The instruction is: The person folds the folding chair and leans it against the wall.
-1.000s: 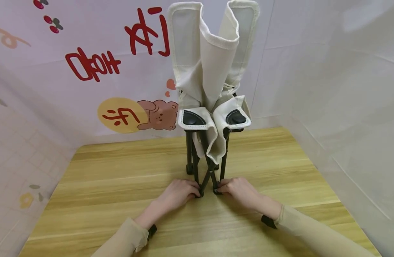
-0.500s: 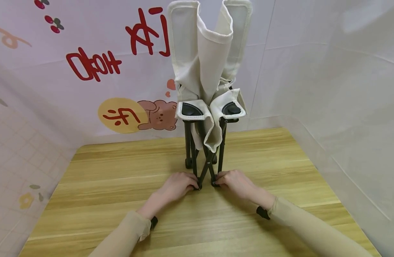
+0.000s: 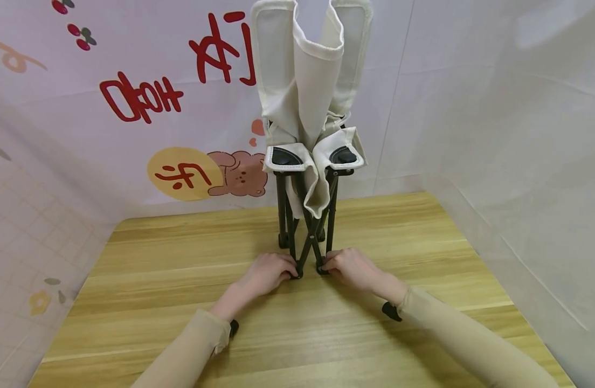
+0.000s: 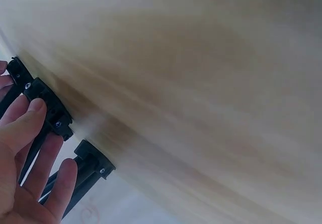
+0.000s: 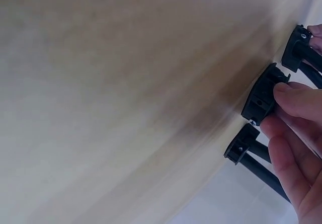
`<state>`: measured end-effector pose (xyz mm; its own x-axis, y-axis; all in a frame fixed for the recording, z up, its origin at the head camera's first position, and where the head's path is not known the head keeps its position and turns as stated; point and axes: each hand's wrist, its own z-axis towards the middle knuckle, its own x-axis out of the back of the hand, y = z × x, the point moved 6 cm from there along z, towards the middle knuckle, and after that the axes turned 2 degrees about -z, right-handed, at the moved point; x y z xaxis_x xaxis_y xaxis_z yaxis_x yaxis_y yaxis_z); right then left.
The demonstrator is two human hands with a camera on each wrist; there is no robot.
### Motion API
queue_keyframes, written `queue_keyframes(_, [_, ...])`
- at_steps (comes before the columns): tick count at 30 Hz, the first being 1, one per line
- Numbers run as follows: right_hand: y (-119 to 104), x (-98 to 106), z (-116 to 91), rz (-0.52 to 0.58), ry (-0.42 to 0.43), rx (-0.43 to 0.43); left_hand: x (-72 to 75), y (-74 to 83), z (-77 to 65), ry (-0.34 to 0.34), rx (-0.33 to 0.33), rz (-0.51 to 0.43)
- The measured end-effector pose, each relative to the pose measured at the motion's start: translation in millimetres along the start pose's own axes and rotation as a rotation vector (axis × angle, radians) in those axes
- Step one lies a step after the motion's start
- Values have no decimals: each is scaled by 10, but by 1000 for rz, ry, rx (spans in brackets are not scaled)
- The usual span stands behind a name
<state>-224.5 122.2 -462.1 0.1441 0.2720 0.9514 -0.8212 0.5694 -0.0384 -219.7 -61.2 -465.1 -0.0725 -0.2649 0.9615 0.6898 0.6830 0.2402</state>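
A folding chair (image 3: 318,91) with cream fabric and black legs stands partly folded in the head view, its seat cloth sagging between two black-cornered front edges. My left hand (image 3: 267,274) grips the black foot (image 4: 48,103) of its near left leg, thumb on the foot's side in the left wrist view. With my right hand (image 3: 357,271) I pinch the near right foot (image 5: 264,95) between thumb and fingers. The two near feet are a short gap apart. Crossed black bars (image 3: 311,236) rise from them. Farther back stand the rear feet, the left one (image 3: 283,241) plainly visible.
The chair and both forearms are over a wood-grain table (image 3: 181,237). A white printed sheet (image 3: 84,161) with red characters and a bear rises behind it. Plain white sheeting (image 3: 511,134) walls the right side.
The chair has slid away from me towards the back of the table and slightly left. Both my hands have moved with it, still holding the near feet.
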Motion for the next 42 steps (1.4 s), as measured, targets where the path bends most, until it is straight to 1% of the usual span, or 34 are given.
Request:
queue_keyframes(6, [45,-27,56,1,-1,-7,-5,-56,25,18,9,9])
queue_keyframes(14, [126,-59,131,39,-22,-14,-7,-165,84,12,37,2])
queue_keyframes(17, [155,-63,151,43,-27,-16,0,-197,101,22,43,-8])
queue_keyframes(23, [200,-67,221,33,-27,-14,6,-254,144,52,53,-6])
queue_keyframes(31, [265,-74,293,9,-26,-23,-13,-340,199,64,81,-2])
queue_keyframes(34, [298,-95,324,-12,-34,-28,-7,-364,220,76,83,-5])
queue_keyframes(42, [375,-121,416,-26,-29,-37,22,-434,284,103,95,-10])
